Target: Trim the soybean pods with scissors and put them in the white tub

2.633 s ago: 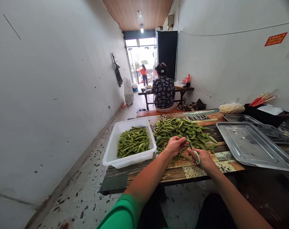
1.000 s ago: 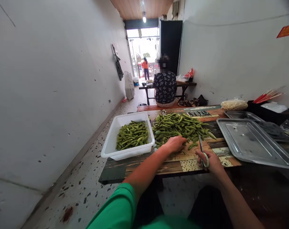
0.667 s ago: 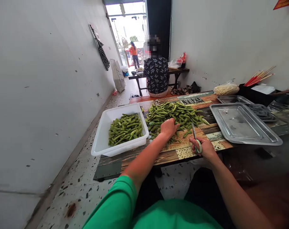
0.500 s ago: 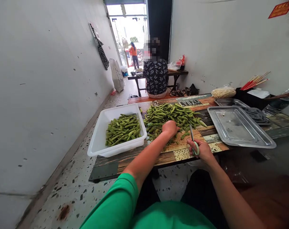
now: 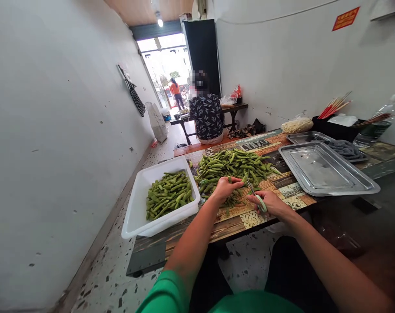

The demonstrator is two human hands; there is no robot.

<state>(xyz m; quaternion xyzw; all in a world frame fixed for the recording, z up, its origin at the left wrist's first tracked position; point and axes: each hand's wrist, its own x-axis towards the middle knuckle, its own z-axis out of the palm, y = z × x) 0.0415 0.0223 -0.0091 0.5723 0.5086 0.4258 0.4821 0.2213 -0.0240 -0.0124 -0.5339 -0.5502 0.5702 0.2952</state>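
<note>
My left hand (image 5: 227, 188) is closed in a pinch on a green bean pod (image 5: 244, 178) in front of the pile. Scissors (image 5: 261, 204) with pale green handles sit in my right hand (image 5: 268, 203), their blades pointing up and left, close against that pod. Behind both hands spreads a heap of green pods (image 5: 233, 163) on the patterned wooden table (image 5: 230, 224). Small trimmings lie under and around my left hand. To the left, a white plastic tub (image 5: 132, 206) holds more pods (image 5: 169, 195).
A metal tray (image 5: 327, 169) lies on the right, with a dark cloth (image 5: 345, 150) on another tray behind it. A black box (image 5: 337, 128) of skewers and a plastic bottle (image 5: 376, 126) stand farther right. Beyond the table, a person (image 5: 206, 115) sits facing away.
My left hand has come out of the pile with a pod pinched in it. The scissors in my right hand have moved left and tilted toward that pod. The view has tipped upward.
</note>
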